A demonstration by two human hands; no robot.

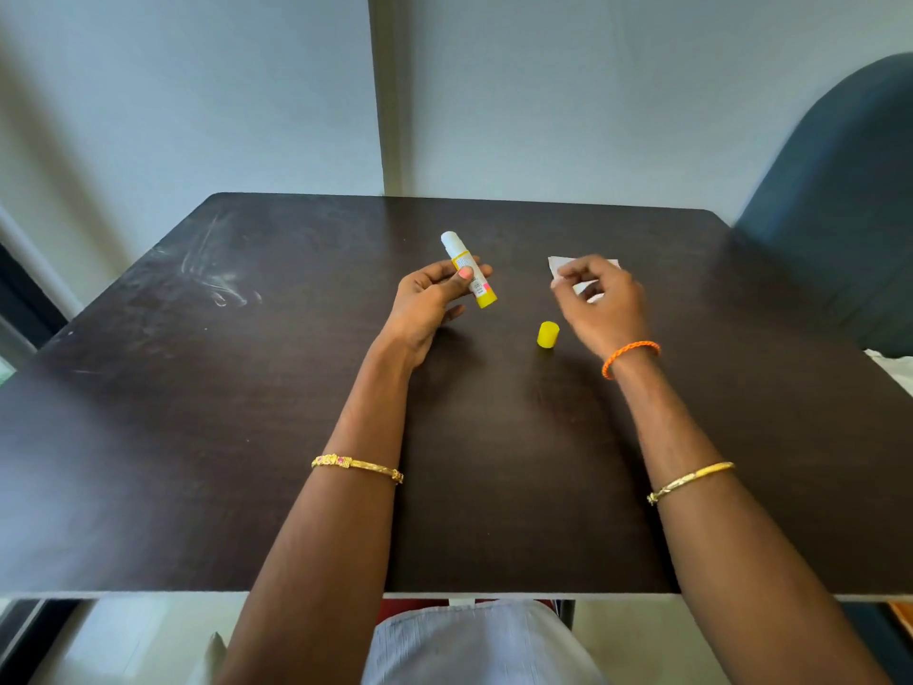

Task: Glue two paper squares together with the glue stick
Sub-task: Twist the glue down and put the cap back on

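Observation:
My left hand (435,301) grips an uncapped yellow glue stick (469,270), its white tip pointing up and away from me. The yellow cap (548,334) stands alone on the dark table (247,388) between my hands. My right hand (602,301) reaches over white paper squares (560,265) lying on the table, fingertips pinching at the paper. The hand hides most of the paper, so I cannot tell how many sheets lie there or whether one is lifted.
A dark teal chair back (850,190) stands at the table's far right corner. A pale wall runs behind the table. Smudge marks (217,279) show on the table's left part. Something white (889,360) pokes in at the right edge.

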